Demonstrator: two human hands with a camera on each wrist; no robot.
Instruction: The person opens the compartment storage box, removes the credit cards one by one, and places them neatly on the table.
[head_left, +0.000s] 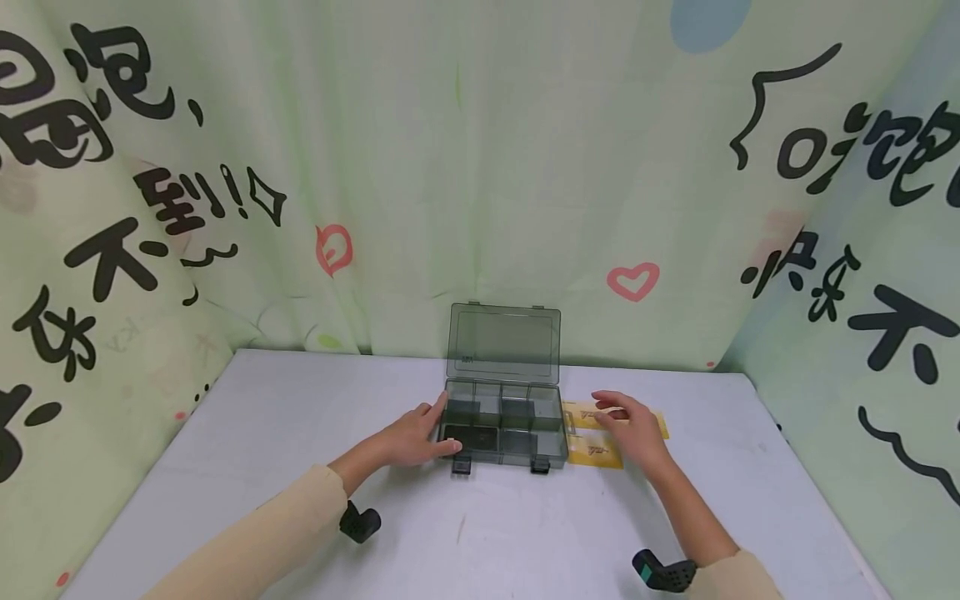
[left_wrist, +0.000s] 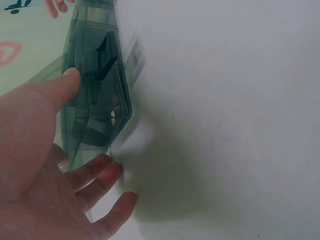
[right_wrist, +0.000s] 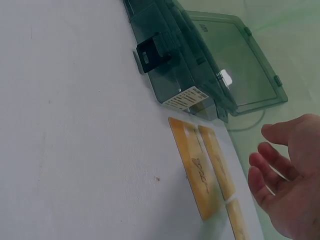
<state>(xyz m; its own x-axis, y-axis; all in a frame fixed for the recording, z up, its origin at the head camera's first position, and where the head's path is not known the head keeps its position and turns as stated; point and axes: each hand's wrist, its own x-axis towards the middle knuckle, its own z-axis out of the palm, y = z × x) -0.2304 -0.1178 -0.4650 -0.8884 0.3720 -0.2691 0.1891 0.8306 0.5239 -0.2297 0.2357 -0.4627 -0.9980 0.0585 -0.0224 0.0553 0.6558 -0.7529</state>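
Note:
A translucent dark grey compartment box (head_left: 517,458) stands on the table with its lid (head_left: 504,342) raised at the back. My left hand (head_left: 412,435) rests at the box's left side, the thumb on its front left corner and the index finger along the side. In the left wrist view the other fingers (left_wrist: 97,187) hang relaxed beside it. Flat yellow packets (head_left: 595,452) with dark print lie to the right of the box. Over them hovers my right hand (head_left: 633,429), fingers loosely bent and holding nothing. A dark flat piece (head_left: 471,437) shows in the front left compartment.
Two black latches (right_wrist: 152,52) stick out from the box's front. A white printed label (right_wrist: 186,98) is on its right side wall. The white-covered table (head_left: 300,400) meets a pale green printed curtain (head_left: 480,167) behind the box.

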